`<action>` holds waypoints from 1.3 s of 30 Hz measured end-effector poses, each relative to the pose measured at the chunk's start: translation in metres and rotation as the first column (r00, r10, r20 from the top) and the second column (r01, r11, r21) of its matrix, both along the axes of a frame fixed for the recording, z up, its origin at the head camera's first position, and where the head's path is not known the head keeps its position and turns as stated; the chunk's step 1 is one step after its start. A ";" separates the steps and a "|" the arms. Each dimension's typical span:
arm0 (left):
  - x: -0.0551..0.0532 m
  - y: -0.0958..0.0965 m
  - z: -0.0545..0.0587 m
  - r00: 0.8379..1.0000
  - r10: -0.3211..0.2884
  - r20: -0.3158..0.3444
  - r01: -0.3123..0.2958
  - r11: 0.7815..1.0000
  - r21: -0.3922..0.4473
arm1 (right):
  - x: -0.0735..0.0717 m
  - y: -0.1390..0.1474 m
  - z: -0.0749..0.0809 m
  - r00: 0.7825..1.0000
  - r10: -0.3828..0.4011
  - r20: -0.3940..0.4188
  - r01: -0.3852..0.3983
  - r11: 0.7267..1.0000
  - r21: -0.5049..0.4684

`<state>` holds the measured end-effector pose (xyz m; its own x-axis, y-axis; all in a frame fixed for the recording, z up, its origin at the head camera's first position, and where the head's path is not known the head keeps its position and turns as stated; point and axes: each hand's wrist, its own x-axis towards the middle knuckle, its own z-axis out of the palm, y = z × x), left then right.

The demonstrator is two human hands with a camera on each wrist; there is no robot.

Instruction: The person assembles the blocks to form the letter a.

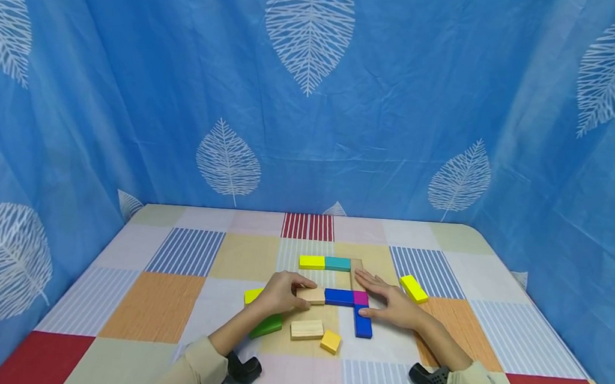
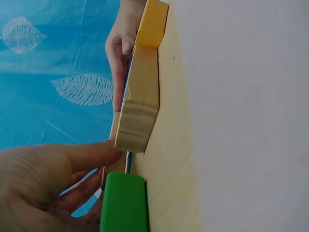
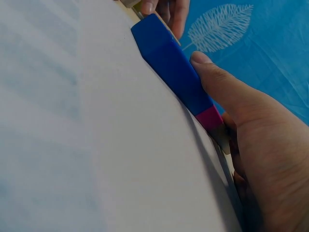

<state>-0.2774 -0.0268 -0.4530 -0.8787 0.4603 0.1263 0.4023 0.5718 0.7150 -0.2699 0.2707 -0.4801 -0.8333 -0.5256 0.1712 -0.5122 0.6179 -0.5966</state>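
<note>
Before the blue curtain [image 1: 313, 120], blocks [image 1: 363, 324] dot a patchwork tabletop [image 1: 157, 307].

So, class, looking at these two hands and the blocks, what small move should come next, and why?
Probably ease the left hand off the plain wooden block it pinches. That block appears to sit in line with the horizontal blue block, end against end, so it seems to need little adjusting. The right hand lies by the magenta block at the row's other end.
</note>
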 end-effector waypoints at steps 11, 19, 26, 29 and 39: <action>0.003 -0.004 -0.005 1.000 0.007 -0.030 -0.007 1.000 0.001 | -0.002 -0.001 0.000 1.000 0.005 -0.015 -0.005 1.000 0.007; 0.006 -0.007 -0.007 0.994 0.015 -0.107 -0.012 1.000 0.024 | -0.003 0.001 0.000 1.000 0.002 0.004 -0.002 1.000 0.006; 0.005 -0.006 -0.010 0.993 0.022 -0.118 -0.018 0.999 0.032 | -0.002 0.000 0.000 1.000 -0.003 0.006 0.003 1.000 0.008; 0.005 -0.005 -0.011 0.993 0.025 -0.114 -0.023 0.999 0.026 | -0.001 -0.001 0.000 1.000 -0.003 0.007 0.003 1.000 0.010; 0.004 -0.004 -0.013 0.992 0.043 -0.117 -0.042 0.999 0.006 | 0.000 -0.001 0.002 1.000 0.003 0.002 -0.003 1.000 0.002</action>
<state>-0.2732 -0.0307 -0.4656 -0.8765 0.4222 0.2314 0.4590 0.5877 0.6662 -0.2700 0.2696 -0.4786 -0.8321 -0.5285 0.1684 -0.5128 0.6171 -0.5968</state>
